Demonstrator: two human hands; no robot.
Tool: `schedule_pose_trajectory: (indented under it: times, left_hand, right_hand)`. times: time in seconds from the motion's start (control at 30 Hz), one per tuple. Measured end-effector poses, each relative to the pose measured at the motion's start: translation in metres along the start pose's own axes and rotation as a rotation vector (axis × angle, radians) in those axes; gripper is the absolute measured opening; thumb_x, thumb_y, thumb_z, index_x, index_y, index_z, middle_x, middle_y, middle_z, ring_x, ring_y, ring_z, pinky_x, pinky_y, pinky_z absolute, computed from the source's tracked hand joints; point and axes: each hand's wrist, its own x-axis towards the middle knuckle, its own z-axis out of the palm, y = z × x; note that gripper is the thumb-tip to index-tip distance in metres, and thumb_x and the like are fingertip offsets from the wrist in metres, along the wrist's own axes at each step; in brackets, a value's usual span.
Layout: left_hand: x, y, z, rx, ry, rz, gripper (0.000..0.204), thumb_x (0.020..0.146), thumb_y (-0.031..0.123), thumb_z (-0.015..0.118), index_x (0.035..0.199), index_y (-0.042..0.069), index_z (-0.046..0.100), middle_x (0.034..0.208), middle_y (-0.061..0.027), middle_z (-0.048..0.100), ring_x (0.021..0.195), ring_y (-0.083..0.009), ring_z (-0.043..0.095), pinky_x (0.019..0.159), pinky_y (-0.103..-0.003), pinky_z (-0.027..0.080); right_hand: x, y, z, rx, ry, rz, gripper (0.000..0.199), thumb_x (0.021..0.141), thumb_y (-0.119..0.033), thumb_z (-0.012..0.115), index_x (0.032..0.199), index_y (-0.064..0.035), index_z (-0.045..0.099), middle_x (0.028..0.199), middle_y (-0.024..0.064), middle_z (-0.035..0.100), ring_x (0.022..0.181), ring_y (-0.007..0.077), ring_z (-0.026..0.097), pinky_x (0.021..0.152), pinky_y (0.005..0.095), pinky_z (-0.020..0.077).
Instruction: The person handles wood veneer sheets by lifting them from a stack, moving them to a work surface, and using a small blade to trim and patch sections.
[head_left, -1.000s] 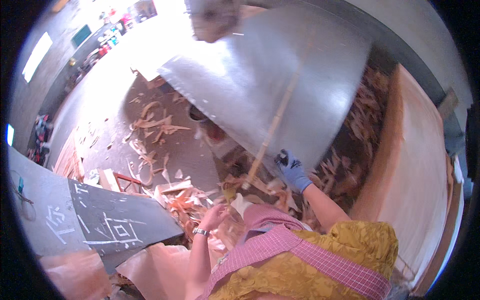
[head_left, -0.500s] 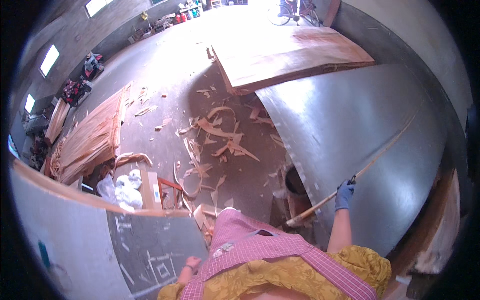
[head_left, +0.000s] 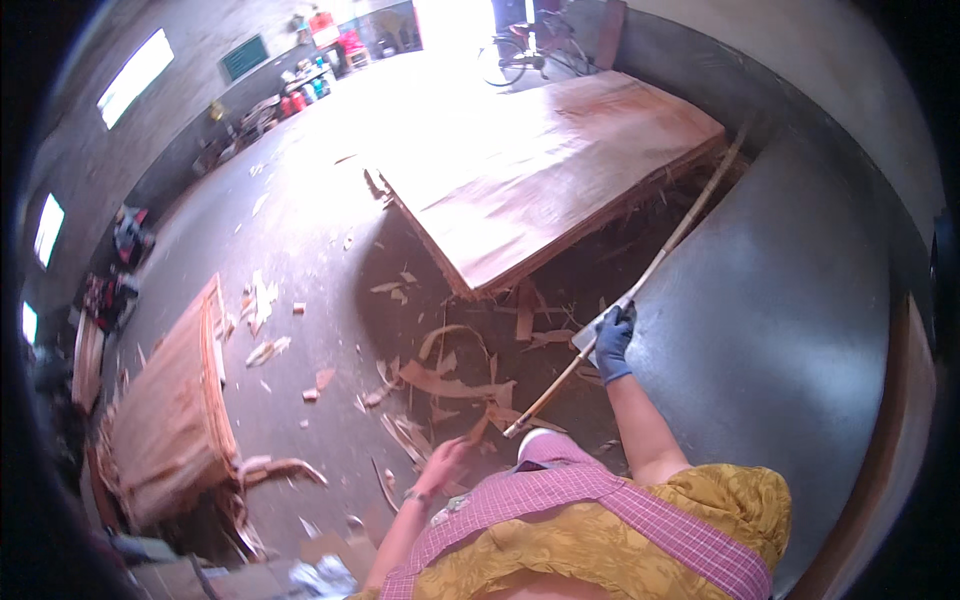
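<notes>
Your right hand (head_left: 614, 342) is gripping the pole (head_left: 663, 254). Your left hand (head_left: 447, 464) is hanging near scraps (head_left: 455, 382); I cannot tell its grip.

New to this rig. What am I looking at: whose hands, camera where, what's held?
No machine here: a person is working, seen from a wide fisheye camera worn on their head, looking down. That lens bends straight edges and gives the dark rim. The right hand, in a blue glove, grips a long pole. The left hand is ungloved and blurred; whether it holds anything is unclear. Curled wood scraps litter the floor. Ahead is a stack of wood sheets; to the right, a large grey panel.
</notes>
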Motion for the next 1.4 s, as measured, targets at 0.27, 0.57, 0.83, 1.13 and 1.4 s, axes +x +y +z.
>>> schedule_pose_trajectory:
  times: [0.27,0.57,0.83,1.13,1.4]
  left_hand:
    - [0.309,0.191,-0.016,0.263,-0.186,0.078,0.027,0.095,0.028,0.063,0.103,0.003,0.064,0.075,0.0032,0.057,0.066,-0.0062,0.047,0.058,-0.024,0.042]
    - [0.589,0.296,-0.198,0.541,-0.062,0.043,0.026,0.094,0.027,0.065,0.078,0.006,0.062,0.064,0.0077,0.049,0.058,-0.0027,0.041,0.050,-0.022,0.034]
    - [0.781,0.305,-0.353,0.760,-0.202,-0.358,0.034,0.086,0.031,0.069,0.070,0.002,0.061,0.058,0.0016,0.054,0.053,-0.0072,0.047,0.049,-0.028,0.039]
    - [0.914,0.312,-0.419,0.688,-0.245,-0.140,0.034,0.090,0.023,0.067,0.068,0.000,0.056,0.060,0.0070,0.046,0.059,-0.0038,0.040,0.050,-0.025,0.036]
    - [0.963,0.373,-0.368,0.593,-0.344,-0.207,0.040,0.092,0.027,0.065,0.062,0.004,0.052,0.057,0.0051,0.046,0.054,-0.0044,0.040,0.045,-0.027,0.032]
  right_hand:
    - [0.069,0.077,0.275,0.110,-0.090,0.155,0.035,0.100,-0.026,0.054,0.123,0.0008,0.054,0.100,0.0120,0.065,0.091,0.0223,0.062,0.081,0.0380,0.0501]
    - [0.099,0.258,0.441,-0.773,-0.295,0.237,0.032,0.089,-0.027,0.061,0.115,-0.0089,0.061,0.110,0.0215,0.061,0.102,0.0407,0.059,0.089,0.0468,0.0487]
    - [0.096,0.376,0.504,-0.983,-0.081,1.000,0.051,0.088,-0.037,0.061,0.125,-0.0036,0.051,0.120,0.0275,0.059,0.109,0.0415,0.060,0.093,0.0494,0.0477]
    - [0.010,0.490,0.497,-0.543,0.657,0.996,0.099,0.068,-0.042,0.087,0.140,0.0044,0.037,0.134,0.0174,0.051,0.118,0.0301,0.052,0.095,0.0417,0.0460]
    - [-0.012,0.485,0.518,-0.698,0.842,0.887,0.094,0.063,-0.041,0.090,0.133,0.0051,0.047,0.124,0.0170,0.060,0.108,0.0274,0.058,0.092,0.0374,0.0478]
